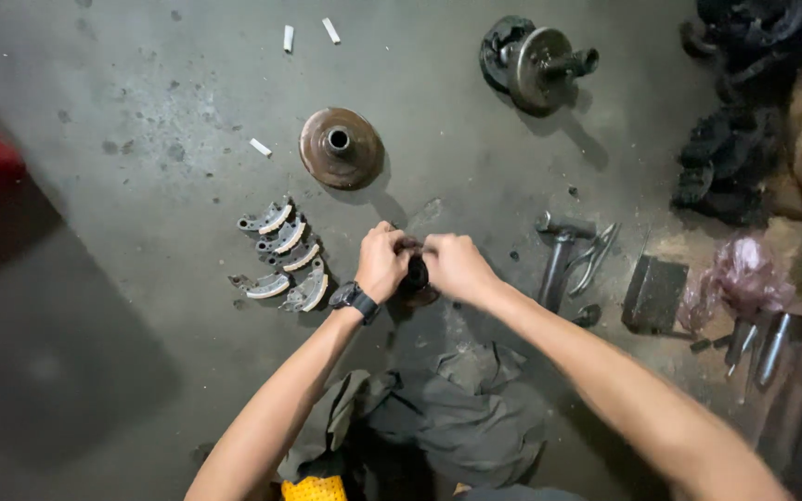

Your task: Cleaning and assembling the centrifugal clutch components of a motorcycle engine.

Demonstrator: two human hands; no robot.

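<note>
Both hands, left point(382, 262) and right point(455, 265), grip a small dark part point(416, 276) beside brake shoes point(285, 255).

A rusty brown disc point(341, 148) is lying on the grey, stained floor point(141, 121). Grey curved shoes point(282, 255) are showing pale linings.

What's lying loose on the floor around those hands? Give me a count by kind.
Curved shoes: 5
White sticks: 3
Rusty disc: 1
Pulley: 1
Hammer: 1
Pliers: 1
Dark block: 1
Grey rag: 1
Total: 14
Both hands, left and right, grip one small dark part, not counted.
</note>
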